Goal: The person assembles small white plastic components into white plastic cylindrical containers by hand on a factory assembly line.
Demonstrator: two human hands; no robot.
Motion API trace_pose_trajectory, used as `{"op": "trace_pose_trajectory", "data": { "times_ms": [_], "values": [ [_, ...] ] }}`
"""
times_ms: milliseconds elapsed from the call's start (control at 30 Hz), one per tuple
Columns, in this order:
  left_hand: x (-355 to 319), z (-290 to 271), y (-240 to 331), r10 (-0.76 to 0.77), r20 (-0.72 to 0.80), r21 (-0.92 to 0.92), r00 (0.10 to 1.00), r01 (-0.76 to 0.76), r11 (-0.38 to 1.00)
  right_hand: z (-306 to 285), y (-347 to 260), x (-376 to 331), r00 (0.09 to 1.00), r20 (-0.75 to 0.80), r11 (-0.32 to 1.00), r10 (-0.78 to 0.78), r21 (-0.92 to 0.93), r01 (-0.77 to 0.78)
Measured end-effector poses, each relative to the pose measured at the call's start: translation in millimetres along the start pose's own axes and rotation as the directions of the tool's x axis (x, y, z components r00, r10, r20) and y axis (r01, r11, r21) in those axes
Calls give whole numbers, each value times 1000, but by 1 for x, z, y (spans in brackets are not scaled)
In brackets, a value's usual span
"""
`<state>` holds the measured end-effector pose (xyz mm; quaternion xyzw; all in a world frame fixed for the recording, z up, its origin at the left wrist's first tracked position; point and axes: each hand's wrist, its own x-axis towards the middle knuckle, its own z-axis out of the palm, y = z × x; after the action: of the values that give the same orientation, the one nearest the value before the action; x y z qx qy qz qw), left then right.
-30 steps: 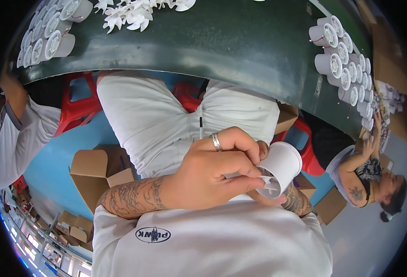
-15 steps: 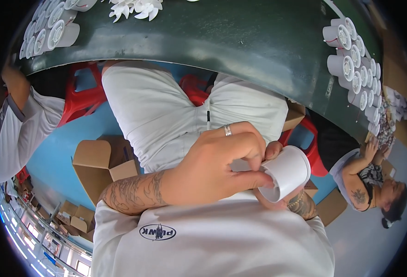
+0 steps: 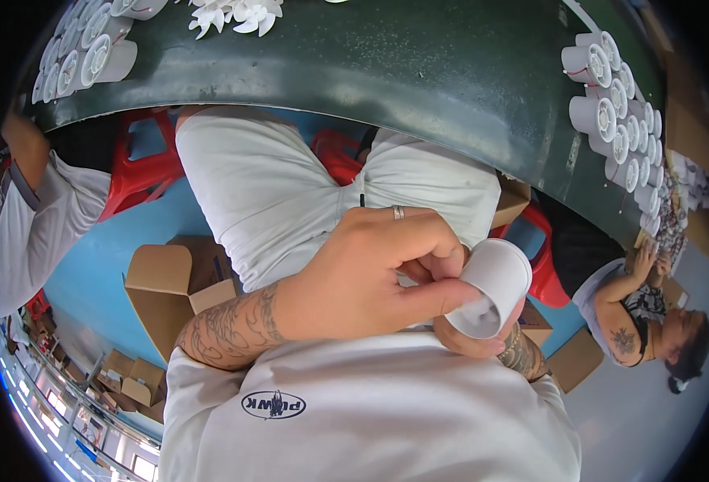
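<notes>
A smooth white plastic cup (image 3: 505, 277), right of centre, is clasped from below by the right hand (image 3: 465, 342); the left hand (image 3: 362, 277) has thumb and fingers at its open mouth, any pinch inside hidden. A dark oval print (image 3: 274, 405) marks the white cloth shirt (image 3: 354, 434). The glossy dark-green worktop (image 3: 418, 88) carries curved fan blades (image 3: 242, 14), upper left, and red-wired cylindrical housings (image 3: 594, 118), upper right.

Left forearm (image 3: 230, 331): tattooed, reaching in from the left, rising slightly toward the middle
Left wrist (image 3: 278, 311): nearly straight
Left hand (image 3: 366, 273): turned back-up, pointing right, with fingers (image 3: 431, 234) bent
Left thumb (image 3: 435, 300): extended rightward, below the bent fingers
Right hand (image 3: 465, 342): mostly hidden, curved, near the left thumb
Right forearm (image 3: 523, 353): tattooed, partly hidden, slanting in from the lower right
</notes>
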<state>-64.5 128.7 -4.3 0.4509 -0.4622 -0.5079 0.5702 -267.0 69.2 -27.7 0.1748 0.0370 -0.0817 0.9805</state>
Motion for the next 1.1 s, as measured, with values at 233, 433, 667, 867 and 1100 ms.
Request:
{"op": "trace_pose_trajectory", "data": {
  "times_ms": [233,433,667,867,1100],
  "values": [
    [6,-4,5,-191,90,48,978,187,981,13,4,-12,816,-560,977,-144,-210,29],
    [6,-4,7,-188,83,119,979,178,977,17,0,-5,920,-389,968,-51,-246,-50],
    [-10,9,-7,191,-95,391,977,-140,910,17,-1,0,945,-299,976,-129,-207,68],
    [-5,13,-6,159,-166,345,973,-93,934,14,1,3,912,-364,953,-188,-294,79],
    [-11,7,-17,113,-102,107,988,-102,989,14,-6,-2,861,-461,919,-214,-394,17]
  ]
}}
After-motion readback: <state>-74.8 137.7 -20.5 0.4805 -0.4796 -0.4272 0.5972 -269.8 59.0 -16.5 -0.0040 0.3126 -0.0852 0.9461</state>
